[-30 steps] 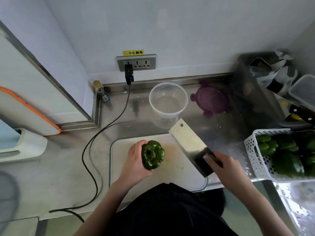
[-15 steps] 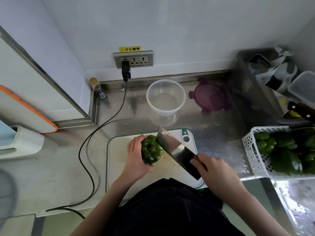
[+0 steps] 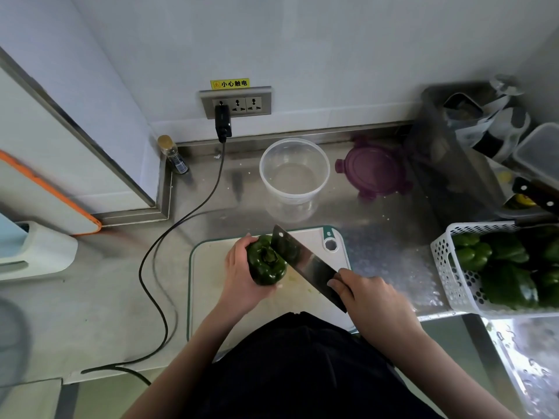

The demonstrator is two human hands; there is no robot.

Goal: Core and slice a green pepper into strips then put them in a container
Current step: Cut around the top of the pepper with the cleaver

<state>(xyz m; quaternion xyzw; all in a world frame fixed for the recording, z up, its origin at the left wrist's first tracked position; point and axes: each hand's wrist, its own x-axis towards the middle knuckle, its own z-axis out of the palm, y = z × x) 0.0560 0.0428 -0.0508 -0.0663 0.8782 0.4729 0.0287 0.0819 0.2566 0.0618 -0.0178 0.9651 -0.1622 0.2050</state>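
While the green pepper [image 3: 266, 263] sat on the cutting board [image 3: 208, 285], stem end turned up toward the camera, the left hand [image 3: 242, 276] cupped it from its left side, fingers curled together around the skin, forearm running in from the lower left. And the cleaver [image 3: 305, 264] was right there, its far end against the pepper's right shoulder beside the stem, blade angled down to the right. The right hand [image 3: 369, 297] clenched the handle, fingers wrapped tight, wrist bent inward. Behind the board stood the clear round container [image 3: 295, 176], a purple lid [image 3: 373, 170] beside it. To the right, a white basket [image 3: 453, 267] held more peppers.
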